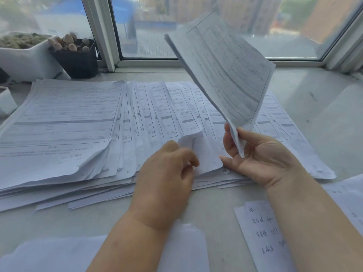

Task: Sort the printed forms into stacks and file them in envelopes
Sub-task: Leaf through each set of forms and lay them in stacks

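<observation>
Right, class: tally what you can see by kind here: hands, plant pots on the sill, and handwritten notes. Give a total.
Hands: 2, left hand and right hand
Plant pots: 2, white pot and black pot
Handwritten notes: 1, handwritten note
Total: 5

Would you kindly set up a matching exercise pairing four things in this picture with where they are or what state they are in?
Things:
1. black pot
2. handwritten note
3. raised sheets
4. fanned forms

States:
A. held up by the right hand
B. spread in overlapping rows on the table
C. by the window, far left
D. flat at the near right

Pairs: 1-C, 2-D, 3-A, 4-B
</observation>
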`<state>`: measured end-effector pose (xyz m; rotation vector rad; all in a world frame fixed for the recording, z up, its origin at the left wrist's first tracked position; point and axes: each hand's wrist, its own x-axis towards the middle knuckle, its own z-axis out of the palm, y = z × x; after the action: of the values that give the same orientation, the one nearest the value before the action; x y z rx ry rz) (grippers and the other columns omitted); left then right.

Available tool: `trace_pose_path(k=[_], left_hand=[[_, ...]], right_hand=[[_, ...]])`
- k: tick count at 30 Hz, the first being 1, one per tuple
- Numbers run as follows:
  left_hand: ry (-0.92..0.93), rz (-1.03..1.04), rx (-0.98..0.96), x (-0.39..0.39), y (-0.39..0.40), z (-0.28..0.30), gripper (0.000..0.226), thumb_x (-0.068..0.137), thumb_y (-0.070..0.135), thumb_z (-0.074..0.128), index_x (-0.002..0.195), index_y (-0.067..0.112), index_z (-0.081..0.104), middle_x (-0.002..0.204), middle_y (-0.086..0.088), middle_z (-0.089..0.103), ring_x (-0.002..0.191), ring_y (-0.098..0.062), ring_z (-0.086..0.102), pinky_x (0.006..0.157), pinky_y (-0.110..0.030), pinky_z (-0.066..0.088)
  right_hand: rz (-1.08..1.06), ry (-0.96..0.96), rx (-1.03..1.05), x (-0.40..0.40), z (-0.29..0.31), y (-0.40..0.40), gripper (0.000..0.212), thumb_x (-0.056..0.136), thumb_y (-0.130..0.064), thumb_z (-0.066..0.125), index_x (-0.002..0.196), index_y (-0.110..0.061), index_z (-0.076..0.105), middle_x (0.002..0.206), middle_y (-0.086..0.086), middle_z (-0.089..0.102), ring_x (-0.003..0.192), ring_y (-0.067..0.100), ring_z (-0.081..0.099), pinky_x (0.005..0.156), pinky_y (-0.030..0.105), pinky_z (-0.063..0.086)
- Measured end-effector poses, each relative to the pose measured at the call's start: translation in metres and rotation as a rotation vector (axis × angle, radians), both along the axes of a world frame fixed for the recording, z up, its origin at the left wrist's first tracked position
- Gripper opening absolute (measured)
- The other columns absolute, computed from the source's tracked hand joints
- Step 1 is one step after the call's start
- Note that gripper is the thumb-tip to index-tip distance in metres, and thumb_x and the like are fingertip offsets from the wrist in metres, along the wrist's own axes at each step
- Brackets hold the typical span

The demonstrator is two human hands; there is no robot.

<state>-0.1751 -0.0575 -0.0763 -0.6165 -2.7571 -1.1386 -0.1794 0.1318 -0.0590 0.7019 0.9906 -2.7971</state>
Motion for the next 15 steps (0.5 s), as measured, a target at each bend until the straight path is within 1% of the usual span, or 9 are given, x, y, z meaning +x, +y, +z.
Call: trace_pose_path(k=[1, 3, 5, 8, 10, 12, 15], left_hand=[[-0.002, -0.036, -0.050, 0.0008, 0.0014, -0.0009, 0.030, 0.088, 0.012, 0.056, 0.093, 0.037, 0.072, 0.086, 0.014, 0.047, 0.085, -0.011, 0.048, 0.075, -0.024, 0.040], [-0.009, -0.085, -0.116, 0.0012, 0.0033, -0.0029, 0.037, 0.091, 0.012, 0.053, 0.105, 0.041, 0.071, 0.104, 0.010, 0.049, 0.100, -0.015, 0.043, 0.090, -0.027, 0.036], [-0.024, -0.090, -0.140, 0.0009, 0.0029, -0.0034, 0.039, 0.092, 0.013, 0.050, 0.109, 0.042, 0.069, 0.110, 0.009, 0.048, 0.104, -0.015, 0.040, 0.094, -0.027, 0.033], [-0.022, -0.052, -0.115, 0.0007, 0.0007, -0.0039, 0.036, 0.090, 0.018, 0.055, 0.119, 0.037, 0.064, 0.108, 0.007, 0.047, 0.108, -0.015, 0.043, 0.096, -0.024, 0.033], [-0.042, -0.001, -0.070, 0.0011, -0.0003, -0.0043, 0.045, 0.085, 0.031, 0.064, 0.129, 0.035, 0.055, 0.117, 0.009, 0.049, 0.116, -0.012, 0.044, 0.095, -0.015, 0.030], [-0.057, 0.029, -0.043, 0.0015, -0.0012, -0.0047, 0.053, 0.079, 0.042, 0.068, 0.130, 0.036, 0.053, 0.122, 0.011, 0.049, 0.117, -0.008, 0.044, 0.088, -0.010, 0.027], [-0.059, 0.027, -0.038, 0.0021, -0.0015, -0.0048, 0.054, 0.075, 0.045, 0.071, 0.125, 0.038, 0.054, 0.112, 0.016, 0.046, 0.111, -0.006, 0.045, 0.078, -0.009, 0.025]], right_hand=[[-0.019, 0.005, -0.027, 0.0004, -0.0017, 0.0009, 0.027, 0.086, -0.003, 0.055, 0.110, -0.011, 0.063, 0.087, 0.004, 0.070, 0.066, 0.018, 0.071, 0.058, 0.057, 0.055], [-0.039, 0.017, -0.065, 0.0005, -0.0038, 0.0029, 0.027, 0.090, -0.003, 0.054, 0.114, -0.012, 0.061, 0.088, 0.004, 0.070, 0.067, 0.019, 0.071, 0.060, 0.063, 0.053], [-0.031, 0.024, -0.064, 0.0002, -0.0040, 0.0032, 0.027, 0.089, -0.003, 0.054, 0.113, -0.012, 0.060, 0.086, 0.004, 0.070, 0.066, 0.019, 0.070, 0.060, 0.064, 0.053], [-0.007, 0.030, -0.054, 0.0002, -0.0040, 0.0029, 0.027, 0.083, -0.004, 0.056, 0.108, -0.011, 0.062, 0.085, 0.004, 0.070, 0.065, 0.018, 0.070, 0.056, 0.058, 0.054], [0.014, 0.040, -0.035, 0.0003, -0.0032, 0.0027, 0.025, 0.080, -0.005, 0.057, 0.103, -0.012, 0.063, 0.083, 0.004, 0.071, 0.064, 0.017, 0.070, 0.055, 0.055, 0.055], [0.025, 0.062, -0.040, -0.0004, -0.0017, 0.0018, 0.027, 0.078, -0.004, 0.057, 0.103, -0.012, 0.063, 0.084, 0.004, 0.070, 0.066, 0.017, 0.070, 0.061, 0.058, 0.056], [0.029, 0.070, -0.034, -0.0023, 0.0015, -0.0006, 0.028, 0.078, -0.004, 0.057, 0.104, -0.012, 0.063, 0.083, 0.004, 0.071, 0.068, 0.018, 0.070, 0.066, 0.059, 0.055]])
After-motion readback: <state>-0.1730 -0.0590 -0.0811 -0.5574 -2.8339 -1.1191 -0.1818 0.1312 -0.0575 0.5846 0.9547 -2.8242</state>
